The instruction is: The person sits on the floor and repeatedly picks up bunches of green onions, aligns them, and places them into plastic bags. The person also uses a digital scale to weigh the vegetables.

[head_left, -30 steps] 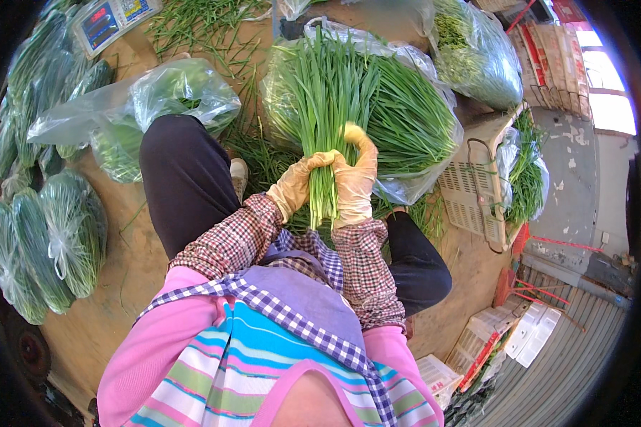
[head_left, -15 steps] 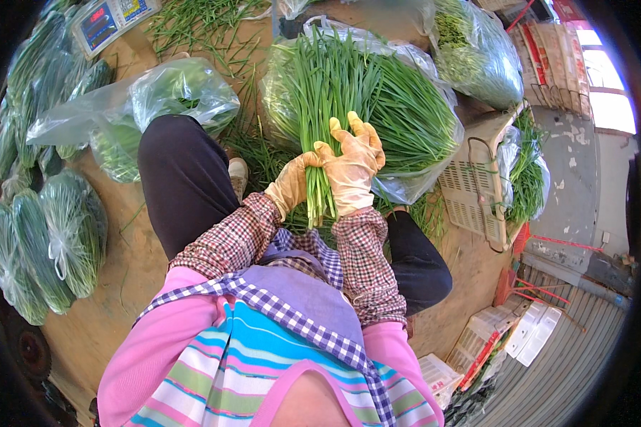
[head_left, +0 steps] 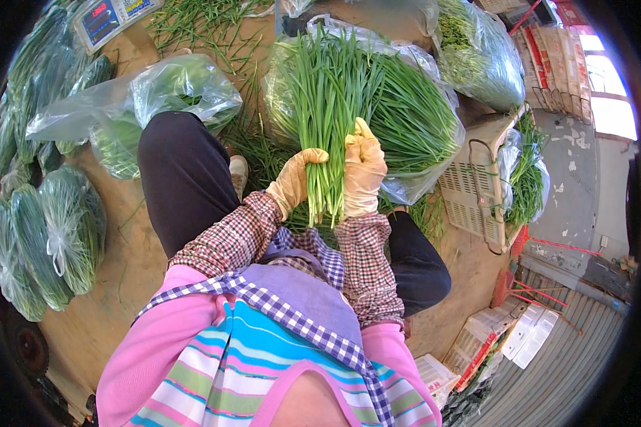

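A loose bunch of garlic chives [head_left: 324, 107] stands in front of me, its pale cut ends toward my lap. My left hand [head_left: 293, 181], in a cream glove, grips the stems from the left, its thumb lying across them and its other fingers hidden behind. At the bunch's right edge is my gloved right hand [head_left: 364, 171], its fingers drawn together and bent, thumb side against the stems. Whether a leaf is pinched in it does not show. Just behind, an open clear plastic bag [head_left: 426, 165] holds a large heap of green chives [head_left: 414, 114].
Left of my knee lies a clear bag of greens [head_left: 185, 82]; farther left are several tied bags [head_left: 75, 231]. A scale display [head_left: 107, 21] stands at the far left. Right are a beige plastic crate [head_left: 470, 181] and a big bag of greens [head_left: 481, 64]. Loose leaves [head_left: 206, 25] litter the floor.
My right hand has moved off the front of the stems to the bunch's right side, its spread fingers now drawn together. My left hand keeps its grip, and the stem ends fan out slightly wider.
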Motion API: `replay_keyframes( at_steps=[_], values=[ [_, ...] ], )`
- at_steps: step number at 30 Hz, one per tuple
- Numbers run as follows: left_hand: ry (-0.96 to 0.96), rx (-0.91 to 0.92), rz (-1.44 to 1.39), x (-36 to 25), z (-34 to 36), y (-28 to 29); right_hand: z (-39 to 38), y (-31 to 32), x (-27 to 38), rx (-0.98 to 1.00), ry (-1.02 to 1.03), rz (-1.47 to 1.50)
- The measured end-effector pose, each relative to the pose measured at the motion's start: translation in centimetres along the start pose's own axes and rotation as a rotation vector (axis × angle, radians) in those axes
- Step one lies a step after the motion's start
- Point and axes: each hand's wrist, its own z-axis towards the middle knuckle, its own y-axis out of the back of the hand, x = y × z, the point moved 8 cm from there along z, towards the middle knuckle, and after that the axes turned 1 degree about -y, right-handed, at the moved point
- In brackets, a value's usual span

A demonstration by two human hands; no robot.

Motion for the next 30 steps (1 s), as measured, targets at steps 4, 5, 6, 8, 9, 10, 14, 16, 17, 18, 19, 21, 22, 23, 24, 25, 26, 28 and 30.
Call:
replay_keyframes(
  at_steps=[4, 5, 6, 8, 9, 10, 14, 16, 17, 18, 19, 21, 22, 23, 24, 25, 26, 28, 30],
  values=[
    [-0.07, -0.021, -0.056, -0.2, 0.4, -0.2, -0.8, -0.2, 1.6, -0.04, 0.223, -0.167],
    [-0.091, -0.033, -0.087, -0.4, 0.2, -0.4, -0.6, -0.3, 3.0, -0.017, 0.308, -0.229],
    [-0.126, -0.019, -0.129, -0.5, 0.2, -0.6, -0.3, -0.2, 5.2, 0.006, 0.395, -0.291],
    [-0.093, 0.089, -0.075, -0.1, -0.4, -1.7, -0.7, -0.6, 4.6, 0.188, 0.208, 0.292],
    [-0.084, 0.14, -0.048, -0.1, -0.6, -2.1, -1.8, -0.8, 6.2, 0.17, 0.324, 0.346],
    [-0.132, 0.16, 0.043, -0.3, -0.3, -1.6, -3.1, -1.5, 6.7, 0.281, 0.178, 0.326],
    [0.001, 0.067, 0.138, -0.1, 0.0, -1.0, -9.2, 0.4, 7.0, 0.557, -0.666, 0.677],
    [-0.042, 0.091, 0.117, -0.8, -0.3, -1.5, -10.0, 3.5, 6.0, 0.374, -0.764, 0.807],
    [-0.046, 0.116, 0.07, -1.0, -0.4, -1.9, -10.5, 5.3, 5.9, 0.461, -0.834, 0.825],
    [0.037, 0.112, -0.043, -0.7, -0.5, -1.5, -11.6, 7.1, 4.0, 0.574, -0.91, 0.656],
    [0.042, 0.13, -0.039, -0.9, -0.5, -2.0, -13.4, 8.2, 1.8, 0.672, -0.985, 0.479],
    [-0.05, 0.153, 0.135, -1.3, -0.5, -3.0, -14.2, 9.5, -1.3, 0.826, -0.74, -0.378],
    [-0.083, 0.168, 0.146, -1.3, -0.7, -3.7, -14.2, 9.6, -2.5, 0.907, -0.626, -0.798],
    [-0.118, 0.167, 0.211, -1.4, -0.9, -4.3, -13.9, 9.3, -2.6, 0.616, -0.246, -0.598],
    [-0.153, 0.156, 0.28, -1.7, -1.1, -4.7, -13.2, 7.7, -1.3, 0.61, -0.397, -0.166],
    [-0.189, 0.145, 0.348, -1.9, -1.5, -5.1, -12.3, 5.7, 0.6, 0.585, -0.533, 0.269],
    [-0.224, 0.113, 0.307, -2.1, -1.7, -6.3, -13.2, 3.9, 0.8, 0.663, -0.809, 0.389],
    [-0.261, 0.073, 0.352, -2.8, -1.8, -5.7, -14.3, 1.5, 4.6, 0.82, -1.118, 0.441],
    [-0.308, 0.057, 0.458, -4.3, -2.7, -7.7, -13.5, 2.9, 4.1, 0.539, -0.93, 0.453]
  ],
)
